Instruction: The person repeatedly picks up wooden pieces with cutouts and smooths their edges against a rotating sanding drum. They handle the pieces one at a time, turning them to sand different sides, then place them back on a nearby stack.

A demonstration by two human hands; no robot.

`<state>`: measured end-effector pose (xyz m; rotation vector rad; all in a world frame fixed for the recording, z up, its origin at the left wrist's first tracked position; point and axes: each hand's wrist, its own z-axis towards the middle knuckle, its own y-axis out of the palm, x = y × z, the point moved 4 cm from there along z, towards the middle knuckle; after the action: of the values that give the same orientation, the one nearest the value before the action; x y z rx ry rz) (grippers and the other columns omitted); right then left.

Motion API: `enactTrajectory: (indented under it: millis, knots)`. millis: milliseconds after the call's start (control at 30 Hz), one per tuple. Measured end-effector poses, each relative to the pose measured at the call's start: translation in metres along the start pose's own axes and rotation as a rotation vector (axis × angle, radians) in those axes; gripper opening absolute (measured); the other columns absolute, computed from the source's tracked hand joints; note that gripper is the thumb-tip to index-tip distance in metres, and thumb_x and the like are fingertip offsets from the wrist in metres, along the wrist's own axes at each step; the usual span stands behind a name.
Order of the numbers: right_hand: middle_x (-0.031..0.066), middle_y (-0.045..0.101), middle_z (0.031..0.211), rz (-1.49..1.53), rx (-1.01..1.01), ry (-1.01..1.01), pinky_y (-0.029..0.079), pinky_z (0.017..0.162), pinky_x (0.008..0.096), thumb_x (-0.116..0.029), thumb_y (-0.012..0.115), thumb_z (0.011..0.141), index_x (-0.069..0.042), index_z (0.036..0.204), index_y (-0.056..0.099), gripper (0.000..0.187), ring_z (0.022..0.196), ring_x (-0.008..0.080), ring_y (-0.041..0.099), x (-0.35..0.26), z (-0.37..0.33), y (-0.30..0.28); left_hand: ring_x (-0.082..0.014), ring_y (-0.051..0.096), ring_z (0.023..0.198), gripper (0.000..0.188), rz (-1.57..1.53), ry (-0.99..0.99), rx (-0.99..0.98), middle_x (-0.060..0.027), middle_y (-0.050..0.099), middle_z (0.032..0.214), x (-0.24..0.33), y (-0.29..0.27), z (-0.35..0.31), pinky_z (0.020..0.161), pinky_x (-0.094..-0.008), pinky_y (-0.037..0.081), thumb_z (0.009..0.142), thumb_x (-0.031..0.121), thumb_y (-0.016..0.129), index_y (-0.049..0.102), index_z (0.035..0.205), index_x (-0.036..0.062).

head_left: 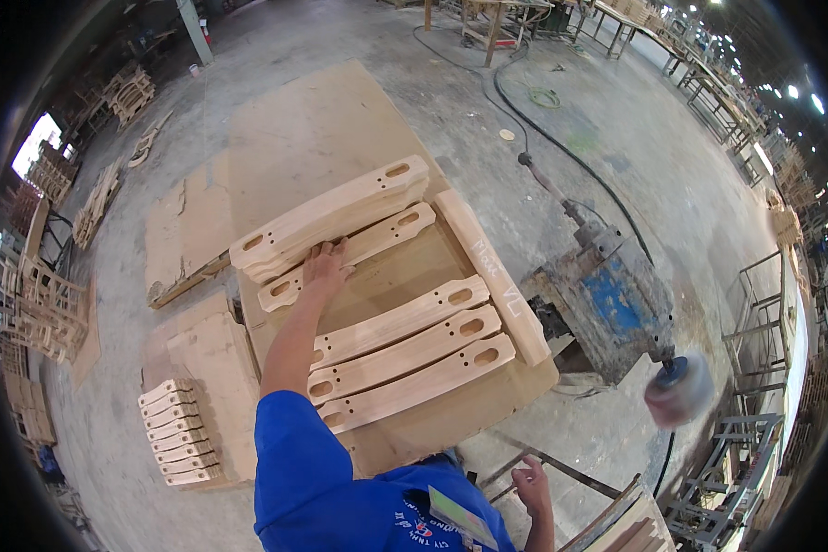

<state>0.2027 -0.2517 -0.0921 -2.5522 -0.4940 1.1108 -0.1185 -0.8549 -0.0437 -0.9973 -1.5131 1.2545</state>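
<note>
My left hand (325,268) reaches across the board-topped table and grips a curved wooden rail (386,237) near its left half, the fingertips over its far edge. This rail has a long slot and small holes near its ends. Just beyond it stands a stack of similar rails (327,213). Nearer to me, several separate curved rails (414,354) lie side by side on the table board (386,442). My right hand (531,488) is low at the right, off the table, its fingers loosely curled and apart with nothing visible in them.
Right of the table stands a worn machine (607,294) with a blurred, apparently spinning drum (679,394). A wooden strip (492,276) lines the table's right edge. Small notched pieces (179,432) are stacked at the left. A black hose (580,152) crosses the concrete floor.
</note>
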Motion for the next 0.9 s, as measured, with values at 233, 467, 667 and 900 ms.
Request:
enactTrajectory:
  millis: [233, 467, 667, 900]
  knots:
    - [0.0216, 0.078, 0.115, -0.142, -0.014, -0.031, 0.06, 0.092, 0.0417, -0.033, 0.078, 0.094, -0.002, 0.146, 0.059, 0.064, 0.101, 0.0322, 0.077, 0.019, -0.02, 0.023, -0.0368, 0.054, 0.137, 0.061, 0.239, 0.058, 0.267, -0.0135, 0.063, 0.142, 0.015, -0.008, -0.015, 0.117, -0.0569, 0.04, 0.095, 0.035, 0.075, 0.059, 0.151, 0.0159]
    - [0.0193, 0.077, 0.118, -0.155, 0.163, -0.122, 0.058, 0.094, 0.048, -0.036, 0.072, 0.097, -0.004, 0.148, 0.059, 0.062, 0.108, 0.0379, 0.074, 0.06, -0.06, -0.008, -0.0401, 0.052, 0.142, 0.055, -0.034, 0.271, 0.435, -0.0195, 0.063, 0.145, 0.14, -0.031, -0.044, 0.118, -0.0555, 0.039, 0.099, 0.031, 0.069, 0.061, 0.148, 0.0064]
    - [0.0198, 0.075, 0.124, 0.254, 0.938, 0.319, 0.056, 0.1, 0.0457, -0.034, 0.072, 0.095, -0.004, 0.138, 0.066, 0.053, 0.114, 0.0369, 0.071, 0.175, -0.195, -0.147, -0.0394, 0.053, 0.143, 0.053, -0.298, 0.421, 0.342, -0.021, 0.062, 0.15, 0.249, -0.027, -0.092, 0.121, -0.0503, 0.039, 0.103, 0.027, 0.066, 0.06, 0.148, 0.0006]
    - [0.0169, 0.055, 0.142, -0.387, 1.286, 1.096, 0.047, 0.109, 0.051, -0.034, 0.089, 0.078, -0.011, 0.148, 0.053, 0.082, 0.131, 0.0376, 0.054, 0.354, -0.383, -0.263, -0.0341, 0.066, 0.128, 0.04, -0.52, 0.82, -0.1, -0.021, 0.071, 0.136, 0.441, 0.059, -0.254, 0.112, -0.039, 0.049, 0.102, 0.016, 0.064, 0.068, 0.137, -0.0028]
